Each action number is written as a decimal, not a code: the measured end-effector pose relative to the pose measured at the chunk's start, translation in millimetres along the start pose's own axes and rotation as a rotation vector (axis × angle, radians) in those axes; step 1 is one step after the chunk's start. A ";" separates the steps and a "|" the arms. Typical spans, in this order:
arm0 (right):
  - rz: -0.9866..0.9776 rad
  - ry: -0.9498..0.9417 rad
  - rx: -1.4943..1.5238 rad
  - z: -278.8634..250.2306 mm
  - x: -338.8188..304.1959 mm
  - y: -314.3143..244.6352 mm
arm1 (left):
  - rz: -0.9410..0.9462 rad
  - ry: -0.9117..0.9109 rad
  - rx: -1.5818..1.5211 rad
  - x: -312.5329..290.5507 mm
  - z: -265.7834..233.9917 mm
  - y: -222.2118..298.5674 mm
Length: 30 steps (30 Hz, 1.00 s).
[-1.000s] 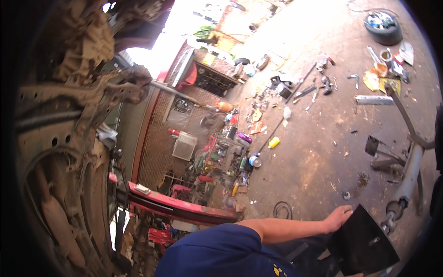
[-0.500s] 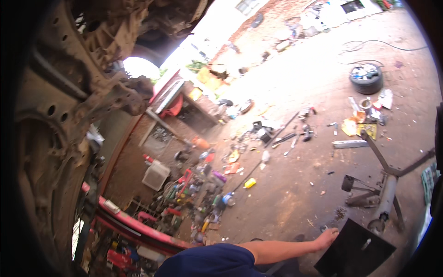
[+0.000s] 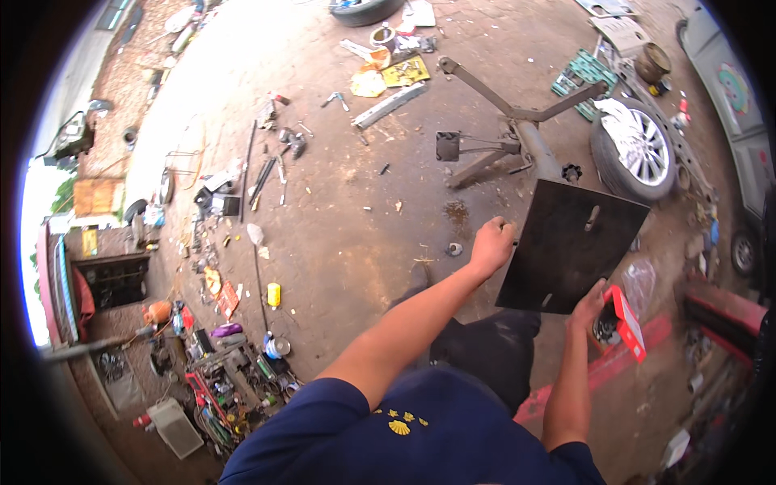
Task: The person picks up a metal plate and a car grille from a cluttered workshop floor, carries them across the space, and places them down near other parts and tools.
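My left hand (image 3: pixel 491 246) is closed at the left edge of a flat black panel (image 3: pixel 566 250); what its fingers pinch, if anything, is too small to make out. The panel has a short slot near its top and another near its bottom edge. At the panel's lower right corner, my right hand (image 3: pixel 588 307) is wrapped around an orange-red and white cardboard box (image 3: pixel 626 323). Something dark and rounded shows at the box's near side. Just beyond the panel rises a grey metal stand (image 3: pixel 537 149) with splayed legs; whether the two are joined is hidden.
A tyre on a silver wheel (image 3: pixel 638 149) lies at the right, near a green tool case (image 3: pixel 584 74). Several loose tools (image 3: pixel 271 174) and scraps lie on the stained floor. Cluttered parts (image 3: pixel 234 380) fill the lower left. A red rail (image 3: pixel 606 368) runs beside my right arm.
The view has swung right and down, away from the vehicle underside. My right hand and the orange-red box have come into sight. My left hand stays at the panel's edge.
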State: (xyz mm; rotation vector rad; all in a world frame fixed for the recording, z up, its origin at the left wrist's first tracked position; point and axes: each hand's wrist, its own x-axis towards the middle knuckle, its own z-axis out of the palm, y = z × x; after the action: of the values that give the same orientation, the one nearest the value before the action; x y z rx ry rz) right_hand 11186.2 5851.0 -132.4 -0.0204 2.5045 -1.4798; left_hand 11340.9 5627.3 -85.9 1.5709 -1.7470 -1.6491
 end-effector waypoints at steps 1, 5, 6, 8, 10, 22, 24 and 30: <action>0.000 0.032 0.064 -0.2 -4.3 9.9 | 0.003 -0.014 0.017 -2.6 -4.9 -2.1; -0.128 0.109 -0.092 -12.2 -18.1 55.0 | 0.099 -0.034 0.088 -16.3 -10.5 -17.5; -0.098 0.050 -0.092 -17.4 -29.4 65.3 | 0.115 -0.052 0.102 -18.0 -13.0 -23.1; -0.087 0.088 -0.341 -11.5 -55.2 78.8 | 0.143 -0.090 0.114 -17.3 -18.8 -32.8; -0.017 0.101 -0.137 -1.4 -84.2 83.8 | 0.112 -0.134 0.094 -15.1 -29.0 -42.3; 0.113 0.361 0.156 84.7 -233.5 45.2 | 0.149 -0.366 0.203 7.5 -136.6 -59.4; 0.163 0.406 0.174 101.5 -259.5 38.6 | 0.184 -0.425 0.242 18.3 -156.2 -57.3; 0.358 0.487 0.149 154.7 -344.8 28.6 | 0.209 -0.641 0.303 48.9 -215.4 -65.9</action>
State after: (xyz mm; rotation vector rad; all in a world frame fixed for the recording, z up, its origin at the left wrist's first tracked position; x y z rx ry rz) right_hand 11556.5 5776.0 -162.7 0.8627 2.5399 -1.6540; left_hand 11523.6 5487.1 -95.1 0.9500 -2.4745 -1.9852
